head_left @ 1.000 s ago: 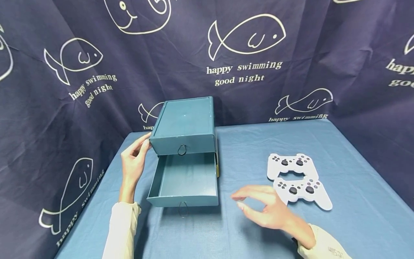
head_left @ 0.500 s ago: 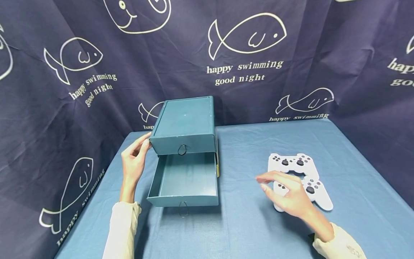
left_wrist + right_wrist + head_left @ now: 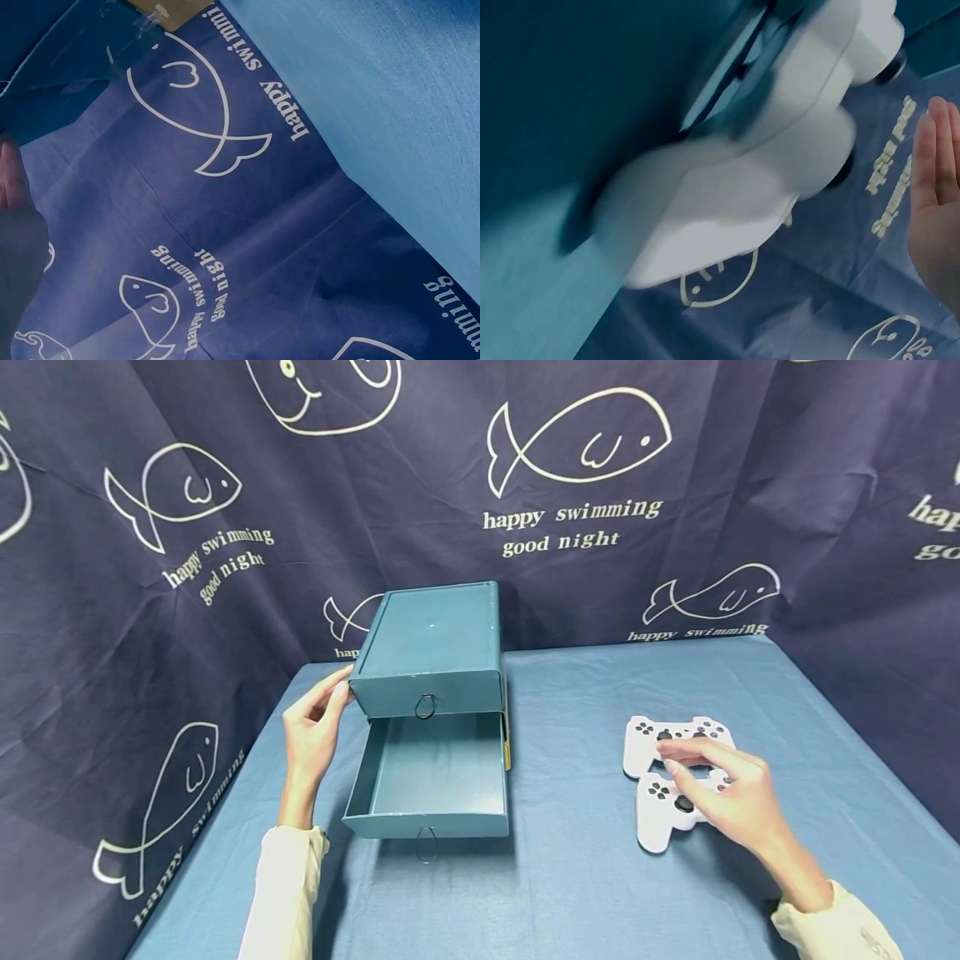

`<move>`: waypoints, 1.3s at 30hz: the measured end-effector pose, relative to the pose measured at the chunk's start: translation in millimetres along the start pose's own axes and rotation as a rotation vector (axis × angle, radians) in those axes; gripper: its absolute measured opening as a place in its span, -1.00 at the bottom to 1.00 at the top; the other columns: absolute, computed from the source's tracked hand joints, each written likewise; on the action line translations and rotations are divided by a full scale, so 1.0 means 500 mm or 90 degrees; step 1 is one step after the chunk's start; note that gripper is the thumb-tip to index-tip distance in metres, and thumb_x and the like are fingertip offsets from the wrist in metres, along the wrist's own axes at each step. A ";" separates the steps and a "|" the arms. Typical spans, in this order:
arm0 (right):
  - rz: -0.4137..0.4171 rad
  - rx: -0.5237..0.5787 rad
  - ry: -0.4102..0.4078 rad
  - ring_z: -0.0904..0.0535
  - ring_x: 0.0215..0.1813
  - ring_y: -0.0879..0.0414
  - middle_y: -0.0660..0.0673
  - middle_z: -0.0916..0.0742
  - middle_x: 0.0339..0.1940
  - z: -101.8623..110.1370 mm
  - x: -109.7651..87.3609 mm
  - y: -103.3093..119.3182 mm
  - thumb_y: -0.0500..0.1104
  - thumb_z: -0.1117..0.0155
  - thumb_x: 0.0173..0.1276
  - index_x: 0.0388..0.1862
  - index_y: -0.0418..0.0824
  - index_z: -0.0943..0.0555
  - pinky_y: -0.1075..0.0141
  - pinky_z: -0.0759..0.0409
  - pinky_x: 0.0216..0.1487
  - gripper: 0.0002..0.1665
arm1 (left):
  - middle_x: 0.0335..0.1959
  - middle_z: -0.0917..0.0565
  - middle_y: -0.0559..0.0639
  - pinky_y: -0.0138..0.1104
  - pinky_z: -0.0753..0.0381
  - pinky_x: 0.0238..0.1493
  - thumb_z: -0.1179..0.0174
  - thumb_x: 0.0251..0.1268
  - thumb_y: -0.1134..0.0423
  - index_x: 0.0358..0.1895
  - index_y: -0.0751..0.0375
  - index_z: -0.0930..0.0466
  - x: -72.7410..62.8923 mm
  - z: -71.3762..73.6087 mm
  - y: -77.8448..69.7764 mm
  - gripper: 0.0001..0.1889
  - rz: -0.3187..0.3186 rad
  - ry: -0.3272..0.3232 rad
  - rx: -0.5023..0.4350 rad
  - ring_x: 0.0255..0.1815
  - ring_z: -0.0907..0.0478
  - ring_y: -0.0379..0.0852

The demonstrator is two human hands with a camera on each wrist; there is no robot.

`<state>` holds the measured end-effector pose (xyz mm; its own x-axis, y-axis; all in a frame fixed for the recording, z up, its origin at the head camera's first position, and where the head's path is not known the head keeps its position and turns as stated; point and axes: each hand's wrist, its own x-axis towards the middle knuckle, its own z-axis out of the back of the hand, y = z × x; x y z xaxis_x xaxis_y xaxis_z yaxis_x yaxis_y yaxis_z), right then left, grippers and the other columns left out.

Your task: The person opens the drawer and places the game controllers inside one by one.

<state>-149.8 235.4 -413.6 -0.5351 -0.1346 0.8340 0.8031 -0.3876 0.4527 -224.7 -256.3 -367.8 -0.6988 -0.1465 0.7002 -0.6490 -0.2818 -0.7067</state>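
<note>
A teal drawer box (image 3: pixel 438 627) stands left of the middle in the head view. Its lower drawer (image 3: pixel 442 768) is pulled out, and the drawer's inside shows bare. My left hand (image 3: pixel 313 731) touches the box's left side near the front corner with fingertips and thumb. Two white game controllers lie on the right: the rear controller (image 3: pixel 640 750) and the front controller (image 3: pixel 656 814), which overlap slightly in view. Over them hovers my right hand (image 3: pixel 738 789), thumb and fingers apart, holding nothing. In the right wrist view its fingers (image 3: pixel 936 161) look straight beside a controller (image 3: pixel 727 195).
A light blue cloth (image 3: pixel 570 860) covers the table. Dark blue curtains (image 3: pixel 420 485) with white fish drawings hang behind and at both sides. Wire loop handles, such as the upper one (image 3: pixel 425 707), hang on the drawer fronts. Something yellow (image 3: pixel 507 755) shows at the box's right side.
My right hand has moved right and slightly back, from the cloth beside the drawer to above the controllers. The left hand and the drawer box stay where they were.
</note>
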 end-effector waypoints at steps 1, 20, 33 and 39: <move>-0.010 -0.009 -0.003 -0.70 -0.16 0.37 -0.27 -0.79 -0.32 0.006 -0.002 -0.003 -0.63 -0.35 -0.05 -0.21 -0.50 -0.74 0.55 -0.55 -0.06 -0.66 | -0.24 -0.79 -0.19 -0.48 -0.59 -0.19 -0.17 0.46 0.56 0.16 0.47 -0.69 0.000 -0.001 -0.001 -0.72 0.001 0.000 0.002 -0.28 -0.72 -0.32; -0.255 -0.129 -0.003 -0.64 -0.16 0.55 0.33 -0.76 -0.16 0.106 -0.034 -0.095 -0.52 -0.45 0.19 0.00 -0.39 -0.75 0.68 -0.50 -0.09 -0.64 | -0.20 -0.79 -0.18 -0.50 -0.59 -0.13 -0.17 0.46 0.58 0.17 0.49 -0.67 0.002 0.002 0.003 -0.70 -0.001 0.003 -0.003 -0.25 -0.72 -0.33; -0.324 -0.179 0.062 -0.58 -0.19 0.63 0.43 -0.73 -0.18 0.151 -0.038 -0.133 -0.31 -0.47 0.33 0.10 -0.30 -0.71 0.72 -0.45 -0.11 -0.64 | -0.21 -0.79 -0.17 -0.46 -0.61 -0.14 -0.19 0.49 0.50 0.17 0.40 -0.70 -0.001 0.003 0.001 -0.72 0.003 0.005 -0.002 -0.25 -0.74 -0.26; -0.340 -0.182 0.124 -0.56 -0.15 0.65 0.45 -0.67 -0.14 0.165 -0.037 -0.151 -0.28 -0.48 0.33 0.16 -0.34 -0.66 0.70 -0.48 -0.12 -0.57 | -0.20 -0.80 -0.17 -0.46 -0.61 -0.14 -0.20 0.50 0.47 0.17 0.37 -0.71 -0.001 0.004 0.002 -0.72 0.008 0.005 0.002 -0.24 -0.74 -0.27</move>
<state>-179.1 342.7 -437.2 -0.9021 -0.0077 0.4314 0.3242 -0.6720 0.6658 -224.6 -258.3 -368.8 -0.7097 -0.1421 0.6900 -0.6390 -0.2825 -0.7155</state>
